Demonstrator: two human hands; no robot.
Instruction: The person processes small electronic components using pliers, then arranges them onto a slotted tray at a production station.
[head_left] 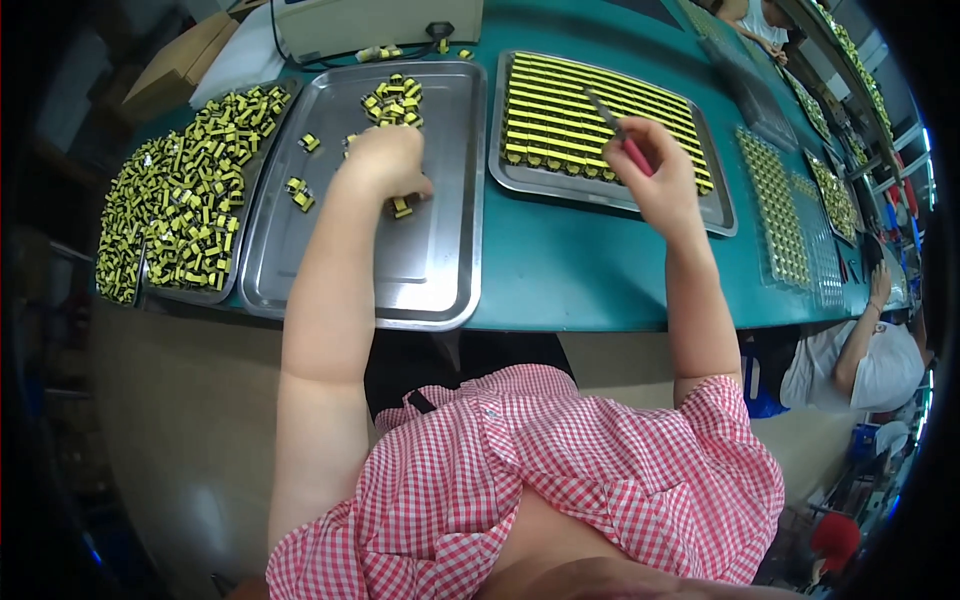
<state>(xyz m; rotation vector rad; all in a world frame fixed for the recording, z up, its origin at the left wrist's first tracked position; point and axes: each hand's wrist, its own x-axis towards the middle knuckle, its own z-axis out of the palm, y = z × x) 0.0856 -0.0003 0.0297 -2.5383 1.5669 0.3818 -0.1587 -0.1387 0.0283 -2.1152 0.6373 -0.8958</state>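
The bench [565, 280] has a green top, its front edge bowed by the lens. A beige machine [375, 22] stands at its far side; an open brown carton [178, 65] lies at the far left. The floor [200, 420] is smooth, beige-grey, with a pale glare at lower left. Bright light strips [925, 140] show at the right rim. The left surroundings are too dark to identify.

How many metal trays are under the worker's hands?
2: the sparsely filled metal tray under the left hand, and the metal tray of neat rows under the right hand.
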